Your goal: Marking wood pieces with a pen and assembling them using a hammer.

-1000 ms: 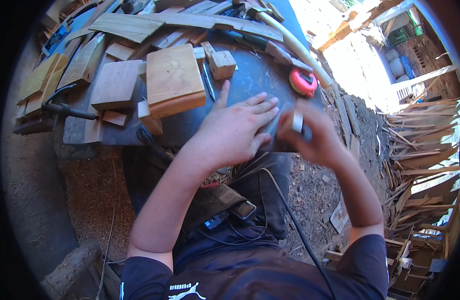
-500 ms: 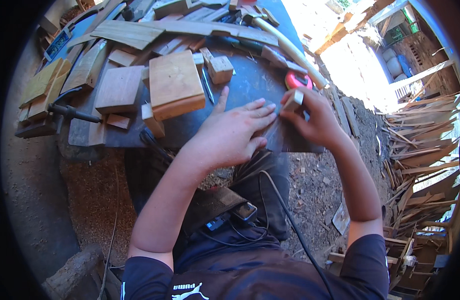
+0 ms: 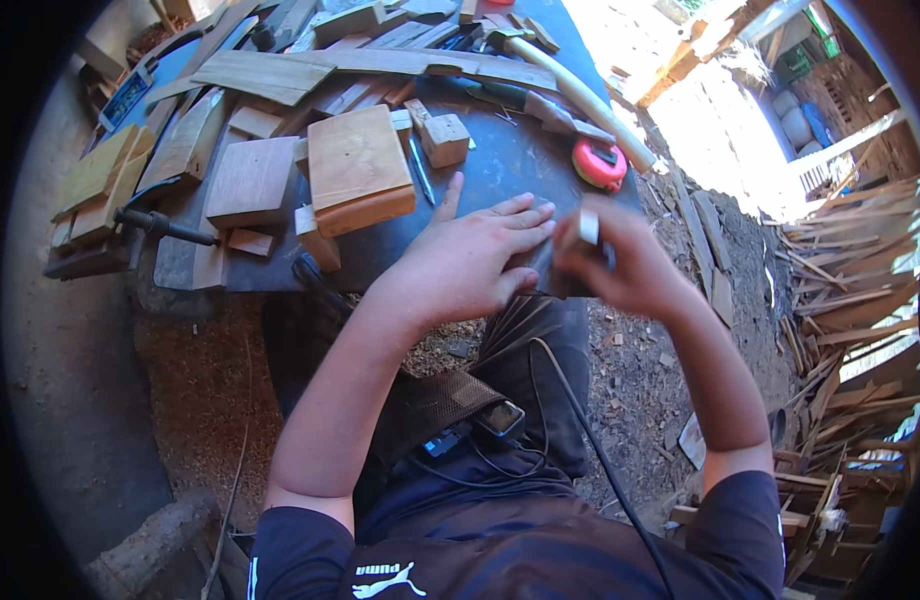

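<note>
Palm down, my left hand lies on the dark blue tabletop, fingers stretched out and thumb apart. Beneath its fingers something thin and dark may lie, but I cannot make it out. My right hand is closed around a small wooden block, whose pale end shows; motion smears the fingers. This hand is close to the left fingertips, at the table's near edge. A pink tape measure rests just beyond it. Left of my left hand are a blue pen and a larger wooden block.
A small cube-like block stands behind the pen. Wood strips and a long pale handle cover the far side. A big bolt and more blocks lie left. A cable crosses my lap; scrap wood piles up on the right.
My right hand has moved toward me with the wooden block, away from the tape measure, which now shows fully. My left hand stays flat in nearly the same place.
</note>
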A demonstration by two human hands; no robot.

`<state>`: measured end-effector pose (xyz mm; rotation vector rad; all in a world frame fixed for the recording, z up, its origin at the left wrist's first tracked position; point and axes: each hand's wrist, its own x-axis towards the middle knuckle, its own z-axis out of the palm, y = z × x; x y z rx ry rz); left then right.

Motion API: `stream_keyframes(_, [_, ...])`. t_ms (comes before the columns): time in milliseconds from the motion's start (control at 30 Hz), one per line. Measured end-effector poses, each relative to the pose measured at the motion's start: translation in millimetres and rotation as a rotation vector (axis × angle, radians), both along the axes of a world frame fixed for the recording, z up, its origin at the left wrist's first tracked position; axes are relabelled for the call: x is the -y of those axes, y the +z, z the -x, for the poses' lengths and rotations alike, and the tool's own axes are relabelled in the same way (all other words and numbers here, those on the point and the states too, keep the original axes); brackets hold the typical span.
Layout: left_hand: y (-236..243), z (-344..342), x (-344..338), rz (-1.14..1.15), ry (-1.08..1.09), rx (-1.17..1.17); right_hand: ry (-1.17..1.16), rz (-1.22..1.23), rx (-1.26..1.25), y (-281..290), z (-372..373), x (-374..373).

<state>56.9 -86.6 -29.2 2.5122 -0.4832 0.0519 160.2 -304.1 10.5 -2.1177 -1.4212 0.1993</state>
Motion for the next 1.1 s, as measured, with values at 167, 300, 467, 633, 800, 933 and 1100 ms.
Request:
stream_keyframes(167, [-3,4,-4,-0.008,0.029,-0.013,-0.01,-0.12,0.005,-13,17,-4])
stream_keyframes(300, [1,-3,-1,0.001,0.006,-0.034,-0.067,-0.078,-0.048,-7,-4,0])
stream_keyframes(467, [-3,3,-6,-0.003,0.042,-0.054,0.02,-0.112,-0.014,-14,37,8])
stream_keyframes(633, [-4,0,-2,0.029,0.003,-0.034,0.032,-0.132,-0.215,11,77,54])
stream_keyframes(800, [-6,6,-6,0.02,0.055,0.087,-0.236,-0.672,-0.8,-1,56,54])
stream_keyframes(933, [-12,11,-10,0.242,0.078,0.132,-0.228,-0.769,-0.973,-16,29,18])
stream_keyframes(1100, [-13,13,-10,0.51,0.146,0.333,-0.282,-0.741,-0.877,-37,7,-3])
